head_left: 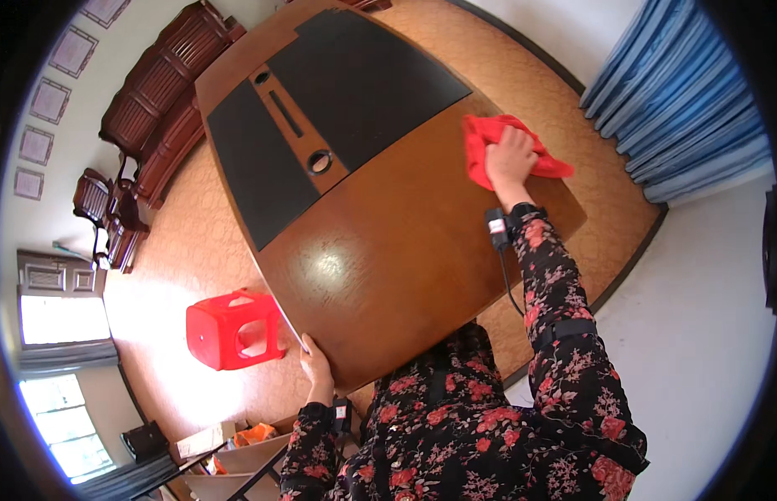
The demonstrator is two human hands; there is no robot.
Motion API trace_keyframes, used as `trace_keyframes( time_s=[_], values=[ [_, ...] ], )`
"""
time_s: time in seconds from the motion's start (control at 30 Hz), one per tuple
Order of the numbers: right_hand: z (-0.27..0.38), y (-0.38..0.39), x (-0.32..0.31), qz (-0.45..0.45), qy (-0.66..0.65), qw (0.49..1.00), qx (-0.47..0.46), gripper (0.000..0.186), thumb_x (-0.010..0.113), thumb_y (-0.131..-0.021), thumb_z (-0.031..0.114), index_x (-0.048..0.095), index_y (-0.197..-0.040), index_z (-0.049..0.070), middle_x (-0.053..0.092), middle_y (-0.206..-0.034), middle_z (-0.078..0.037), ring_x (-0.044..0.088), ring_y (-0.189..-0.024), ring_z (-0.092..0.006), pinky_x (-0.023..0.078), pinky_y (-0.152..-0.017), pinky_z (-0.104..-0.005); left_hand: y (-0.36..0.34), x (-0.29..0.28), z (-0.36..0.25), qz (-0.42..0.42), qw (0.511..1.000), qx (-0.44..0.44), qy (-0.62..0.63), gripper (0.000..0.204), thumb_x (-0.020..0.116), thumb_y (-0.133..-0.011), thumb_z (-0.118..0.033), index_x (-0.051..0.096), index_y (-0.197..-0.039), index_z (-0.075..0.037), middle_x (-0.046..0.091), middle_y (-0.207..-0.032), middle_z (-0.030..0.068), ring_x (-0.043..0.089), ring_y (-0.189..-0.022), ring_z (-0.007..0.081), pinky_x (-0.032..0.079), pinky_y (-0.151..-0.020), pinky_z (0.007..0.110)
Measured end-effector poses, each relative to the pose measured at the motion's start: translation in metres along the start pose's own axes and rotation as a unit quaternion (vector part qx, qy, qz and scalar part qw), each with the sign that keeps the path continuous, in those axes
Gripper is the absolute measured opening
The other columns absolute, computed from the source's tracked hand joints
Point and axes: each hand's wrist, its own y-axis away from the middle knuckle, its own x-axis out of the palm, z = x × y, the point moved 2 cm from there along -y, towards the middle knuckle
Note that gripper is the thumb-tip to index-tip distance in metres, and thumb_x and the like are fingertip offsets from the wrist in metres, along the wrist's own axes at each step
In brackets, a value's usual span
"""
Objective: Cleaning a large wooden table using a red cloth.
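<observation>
Right now the right hand [511, 159] lies flat on a red cloth [499, 146] in the upper right of the frame, fingers pressed together on top of the fabric and pushing it down against the wooden desk [388, 250]. The cloth is bunched and spreads out on both sides of the hand, close to the desk's right edge and just beside the corner of the larger of two black inlay panels [363, 75] in the desk top. A small black device [496, 228] is strapped at the right wrist, with a thin cable running down along the floral sleeve [564, 334].

At the lower middle of the frame the left hand [316, 361] rests on the near edge of the desk, fingers curled over the rim; whether it grips hard I cannot tell. A round grommet hole [320, 162] sits in the wooden strip between the two black panels.

Left of the desk, a red plastic stool [234, 328] stands on the patterned floor. Dark wooden chairs [159, 92] line the wall at upper left, and blue curtains [689, 108] hang at upper right.
</observation>
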Motion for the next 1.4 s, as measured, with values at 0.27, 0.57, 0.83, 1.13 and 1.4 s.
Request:
trace_keyframes(
  time_s=[0.27, 0.57, 0.83, 1.13, 1.4],
  values=[
    [0.125, 0.203, -0.093, 0.174, -0.349, 0.756, -0.525, 0.055, 0.069, -0.067, 0.021, 0.057, -0.120, 0.015, 0.049, -0.131, -0.007, 0.041, -0.126, -0.0299, 0.038, -0.096, -0.0499, -0.004, 0.003, 0.012, 0.071, 0.993, -0.029, 0.088, 0.065, 0.043, -0.097, -0.052, 0.057, -0.123, 0.005, 0.064, -0.114, 0.0216, 0.060, -0.105, 0.0306, 0.046, -0.091, 0.038],
    [0.056, 0.159, -0.077, 0.133, -0.110, 0.950, -0.261, 0.058, 0.068, -0.074, 0.014, 0.050, -0.129, 0.011, 0.047, -0.137, -0.008, 0.039, -0.129, -0.0314, 0.036, -0.099, -0.0500, -0.010, 0.002, -0.015, 0.387, 0.902, -0.124, 0.143, 0.076, 0.040, -0.096, -0.057, 0.032, -0.145, 0.001, 0.045, -0.140, 0.0184, 0.042, -0.129, 0.0276, 0.034, -0.107, 0.036],
    [0.223, 0.297, -0.128, 0.195, -0.179, 0.894, -0.361, 0.062, 0.066, -0.073, 0.025, 0.049, -0.132, 0.013, 0.045, -0.138, -0.011, 0.038, -0.129, -0.0349, 0.033, -0.101, -0.0545, -0.079, -0.014, 0.012, 0.616, 0.785, -0.049, 0.031, 0.060, 0.050, -0.095, -0.051, 0.044, -0.137, -0.009, 0.061, -0.115, 0.0088, 0.060, -0.103, 0.0179, 0.049, -0.082, 0.033],
    [0.140, 0.318, -0.164, 0.256, -0.147, 0.896, -0.332, 0.065, 0.068, -0.066, 0.024, 0.053, -0.129, 0.014, 0.044, -0.140, -0.007, 0.037, -0.132, -0.0310, 0.032, -0.102, -0.0482, -0.235, -0.121, 0.189, 0.350, 0.872, -0.285, 0.190, 0.039, 0.054, -0.093, -0.032, 0.051, -0.122, -0.005, 0.064, -0.101, 0.0123, 0.068, -0.085, 0.0244, 0.053, -0.065, 0.031],
    [0.169, 0.283, -0.129, 0.174, -0.103, 0.959, -0.196, 0.066, 0.068, -0.070, 0.019, 0.049, -0.132, 0.011, 0.043, -0.142, -0.008, 0.035, -0.133, -0.0319, 0.030, -0.105, -0.0472, -0.269, -0.156, 0.237, 0.409, 0.879, -0.239, -0.059, 0.036, 0.052, -0.095, -0.034, 0.054, -0.119, -0.007, 0.066, -0.093, 0.0098, 0.068, -0.073, 0.0206, 0.050, -0.059, 0.032]
  ],
)
